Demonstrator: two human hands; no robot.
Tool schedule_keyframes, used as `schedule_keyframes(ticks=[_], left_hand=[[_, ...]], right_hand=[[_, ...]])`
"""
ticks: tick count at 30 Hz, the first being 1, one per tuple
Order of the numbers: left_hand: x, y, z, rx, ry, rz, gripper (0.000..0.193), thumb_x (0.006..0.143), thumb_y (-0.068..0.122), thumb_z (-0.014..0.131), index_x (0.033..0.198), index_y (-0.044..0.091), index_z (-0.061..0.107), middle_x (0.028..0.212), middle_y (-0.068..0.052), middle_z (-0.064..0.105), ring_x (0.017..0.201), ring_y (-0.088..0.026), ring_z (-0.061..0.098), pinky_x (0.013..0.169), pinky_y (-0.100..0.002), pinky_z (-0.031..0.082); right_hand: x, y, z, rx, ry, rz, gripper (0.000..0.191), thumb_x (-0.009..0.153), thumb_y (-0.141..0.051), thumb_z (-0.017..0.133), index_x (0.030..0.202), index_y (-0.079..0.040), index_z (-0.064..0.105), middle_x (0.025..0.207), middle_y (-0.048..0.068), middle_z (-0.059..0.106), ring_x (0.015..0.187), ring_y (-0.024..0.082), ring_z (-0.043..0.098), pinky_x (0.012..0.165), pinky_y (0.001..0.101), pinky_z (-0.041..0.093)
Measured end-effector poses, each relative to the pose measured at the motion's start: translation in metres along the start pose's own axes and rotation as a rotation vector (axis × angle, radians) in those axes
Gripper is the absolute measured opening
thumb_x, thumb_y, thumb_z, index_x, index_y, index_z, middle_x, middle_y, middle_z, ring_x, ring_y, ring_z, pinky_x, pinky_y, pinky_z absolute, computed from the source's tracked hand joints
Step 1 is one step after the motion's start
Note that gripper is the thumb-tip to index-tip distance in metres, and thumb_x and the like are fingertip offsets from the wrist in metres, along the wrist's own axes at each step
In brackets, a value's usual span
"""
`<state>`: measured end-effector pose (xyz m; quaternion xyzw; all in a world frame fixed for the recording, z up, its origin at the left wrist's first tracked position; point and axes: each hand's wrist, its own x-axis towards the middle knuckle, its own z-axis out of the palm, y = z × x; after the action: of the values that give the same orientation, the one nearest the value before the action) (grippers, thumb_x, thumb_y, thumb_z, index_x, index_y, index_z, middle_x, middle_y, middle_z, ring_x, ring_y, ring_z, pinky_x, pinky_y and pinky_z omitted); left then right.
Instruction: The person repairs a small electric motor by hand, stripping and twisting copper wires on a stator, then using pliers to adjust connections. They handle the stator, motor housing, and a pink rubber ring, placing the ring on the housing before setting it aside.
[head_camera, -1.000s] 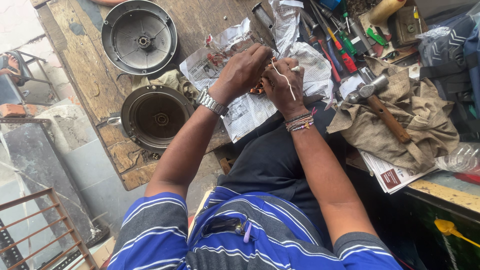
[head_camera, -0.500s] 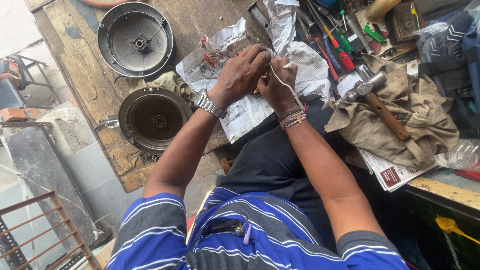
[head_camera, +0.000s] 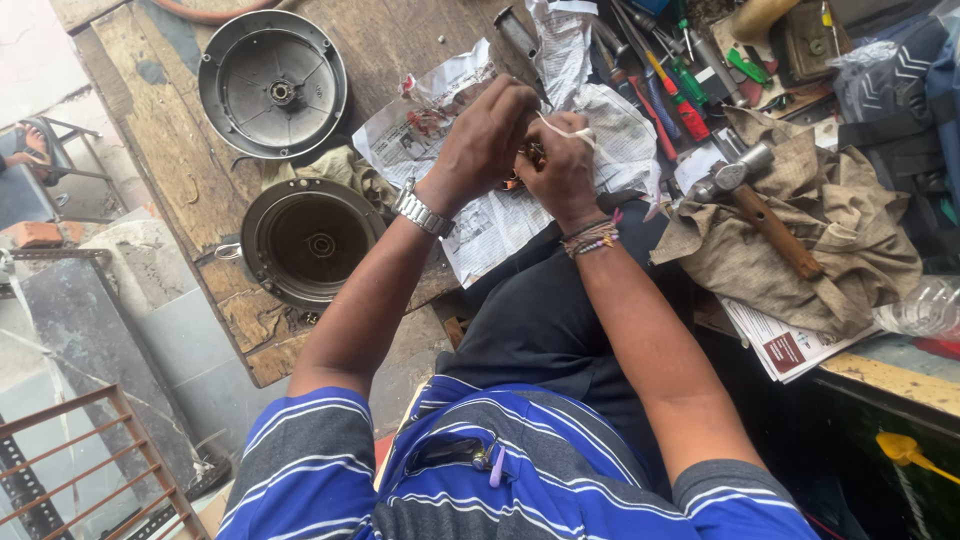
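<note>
Both my hands meet over a sheet of newspaper (head_camera: 500, 225) spread on the worn wooden bench (head_camera: 170, 150). My left hand (head_camera: 485, 135), with a metal watch on its wrist, closes over a small part with copper-coloured windings (head_camera: 520, 170) that is mostly hidden between the hands. My right hand (head_camera: 560, 170), with woven bands on the wrist, grips the same part from the right, and a thin white string (head_camera: 565, 130) loops over its fingers.
Two round metal motor covers (head_camera: 272, 85) (head_camera: 308, 240) lie to the left. A hammer (head_camera: 750, 195) rests on a tan rag (head_camera: 830, 250) at right. Screwdrivers (head_camera: 670, 90) and other tools crowd the far right, with a printed leaflet (head_camera: 785, 345) below.
Both hands have stayed together on the small part. The white string has shifted, from hanging beside my right hand to lying looped over its fingers.
</note>
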<state>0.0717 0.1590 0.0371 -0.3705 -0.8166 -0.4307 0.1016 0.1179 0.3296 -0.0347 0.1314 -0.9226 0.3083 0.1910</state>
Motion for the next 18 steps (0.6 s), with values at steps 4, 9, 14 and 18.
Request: schedule_keyframes(ticks=[4,9,14,18], left_hand=[[-0.007,-0.009,-0.015,-0.298,-0.008,0.014,0.027,0.104,0.006,0.066,0.127,0.003,0.054,0.122,-0.009,0.060,0.117,-0.023,0.068,0.093,-0.034,0.061],[-0.013,-0.007,-0.022,-0.269,-0.113,0.006,0.029,0.097,0.008,0.071,0.125,0.005,0.063,0.127,-0.014,0.063,0.110,-0.027,0.071,0.087,-0.036,0.062],[-0.012,-0.005,-0.019,-0.020,-0.039,0.110,0.015,0.102,0.014,0.071,0.116,0.010,0.069,0.119,-0.009,0.073,0.096,-0.027,0.076,0.079,-0.036,0.062],[-0.010,-0.009,-0.017,0.038,-0.089,0.146,0.014,0.101,0.014,0.068,0.114,0.007,0.067,0.112,-0.009,0.074,0.089,-0.027,0.075,0.073,-0.038,0.060]], right_hand=[[-0.003,0.000,-0.012,0.179,0.027,-0.030,0.027,0.082,-0.011,0.086,0.103,-0.010,0.069,0.110,0.008,0.069,0.111,0.028,0.062,0.099,0.0418,0.049],[-0.003,-0.002,-0.019,0.200,0.015,-0.003,0.023,0.087,-0.012,0.086,0.107,-0.009,0.074,0.114,0.007,0.070,0.111,0.027,0.063,0.096,0.0394,0.053],[-0.003,-0.001,-0.021,0.226,-0.004,0.037,0.021,0.089,-0.013,0.085,0.107,-0.008,0.077,0.115,0.008,0.070,0.111,0.029,0.063,0.094,0.0386,0.054],[-0.003,-0.001,-0.020,0.217,0.025,-0.002,0.019,0.088,-0.010,0.084,0.106,-0.009,0.078,0.114,0.008,0.070,0.110,0.027,0.063,0.094,0.0380,0.054]])
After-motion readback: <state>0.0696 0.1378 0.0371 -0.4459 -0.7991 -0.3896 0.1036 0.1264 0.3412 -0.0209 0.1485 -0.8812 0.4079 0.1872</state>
